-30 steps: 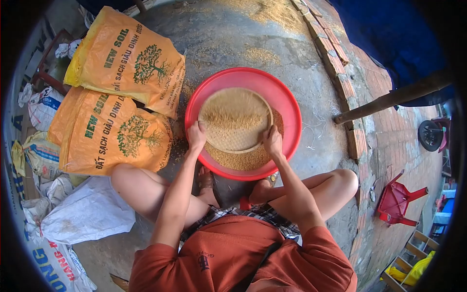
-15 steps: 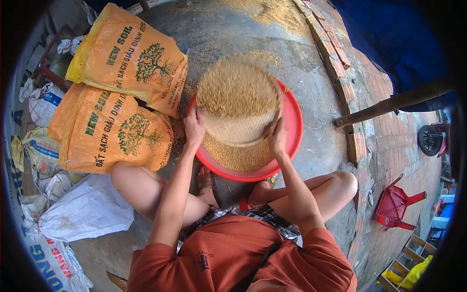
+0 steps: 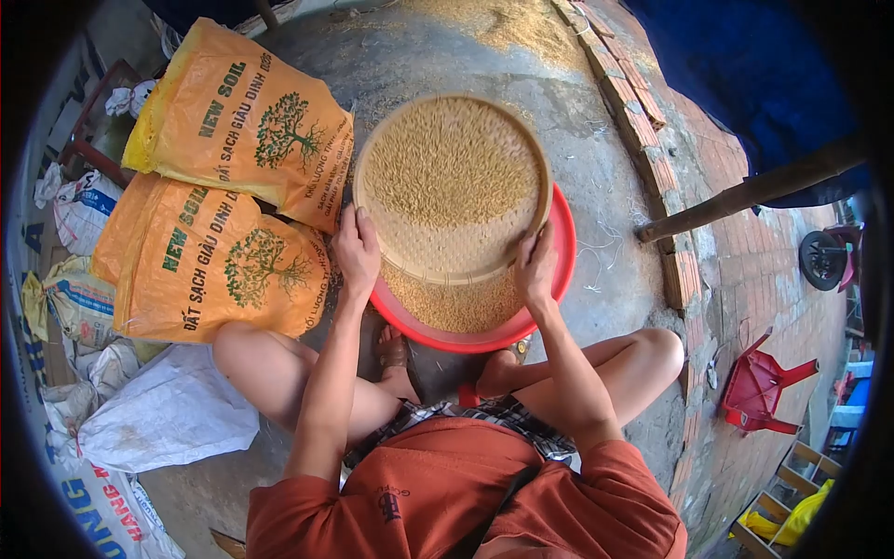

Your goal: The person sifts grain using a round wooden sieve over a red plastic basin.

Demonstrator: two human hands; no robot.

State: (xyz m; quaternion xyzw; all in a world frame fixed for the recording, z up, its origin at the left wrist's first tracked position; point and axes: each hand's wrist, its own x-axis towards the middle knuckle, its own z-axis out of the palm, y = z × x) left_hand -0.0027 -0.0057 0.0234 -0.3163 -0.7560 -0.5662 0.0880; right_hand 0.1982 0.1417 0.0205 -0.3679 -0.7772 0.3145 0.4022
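A round woven tray is held by its rim between my two hands, with a layer of grain on its far and middle part. Some of that grain looks blurred by motion. My left hand grips the left rim, and my right hand grips the right rim; the fingers under the tray are hidden. Below it stands a red basin, partly covered by the tray, with more grain showing along its near side.
Orange printed sacks lie at the left, above a white sack. Grain is spread on the floor at the far side. At the right are a brick edge, a wooden pole and a red stool.
The tray looks larger and rounder in view, its far rim now distinct. The grain lies less heaped and more spread over it. My left hand has shifted slightly left; both hands keep their grip.
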